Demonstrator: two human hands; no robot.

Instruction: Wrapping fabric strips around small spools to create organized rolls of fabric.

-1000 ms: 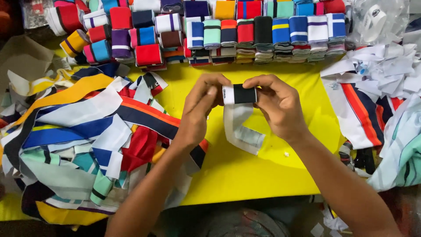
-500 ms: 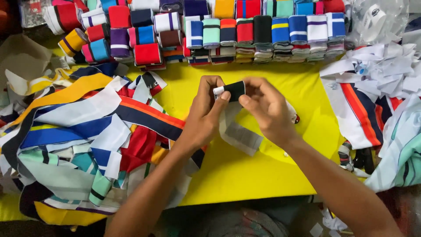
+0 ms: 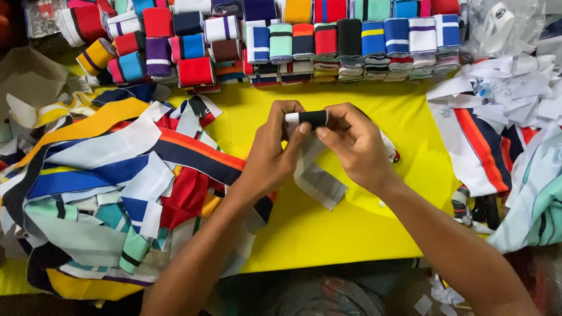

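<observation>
Both my hands meet over the middle of a yellow table (image 3: 345, 234). My left hand (image 3: 274, 149) and my right hand (image 3: 357, 146) pinch a folded white and black knit strip (image 3: 309, 117) between the fingertips. The strip's loose grey-white tail (image 3: 319, 182) hangs down from the fold onto the table below my hands. The folded part shows a black band with a white end at the left.
A row of folded striped knit bundles (image 3: 328, 41) in several colours lines the far edge. A heap of loose coloured strips (image 3: 117, 175) covers the left side. White and striped fabric pieces (image 3: 503, 117) pile up at the right. A crumpled plastic bag (image 3: 503, 23) lies far right.
The fold in my hands has grown narrower and tighter, and both hands have shifted slightly left and lower with it. The hanging tail has become shorter.
</observation>
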